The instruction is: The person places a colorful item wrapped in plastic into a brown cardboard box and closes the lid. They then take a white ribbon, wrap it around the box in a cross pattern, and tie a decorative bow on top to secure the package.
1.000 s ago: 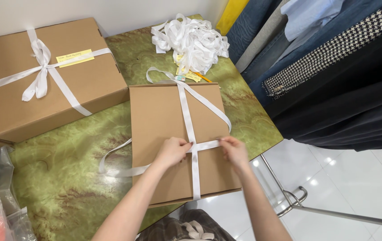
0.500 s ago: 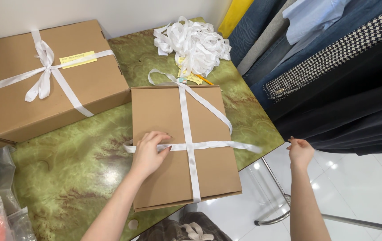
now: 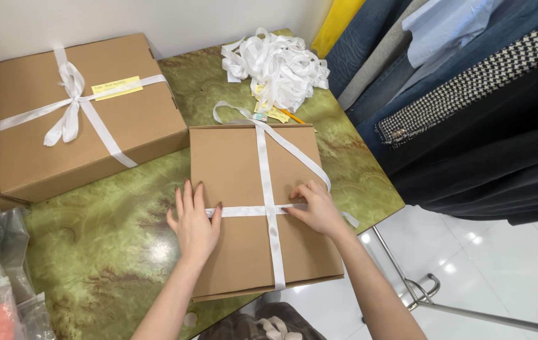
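We see L hand [image 3: 195,221] flat on box [image 3: 231,164] edge, fingers apart — R hand [image 3: 316,208] fingertips pressed together on white ribbon [image 3: 263,170] crossing.

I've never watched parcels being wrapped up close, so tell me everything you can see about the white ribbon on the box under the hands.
The white ribbon is a flat, satin-looking band crossing the smaller brown cardboard box lengthwise and crosswise, meeting just below its middle. It is not tied in a bow. One loose end loops beyond the box's far edge onto the green marbled table; another strand runs diagonally to the right edge. The left hand presses the crosswise band at the box's left edge; the right hand holds it near the crossing.
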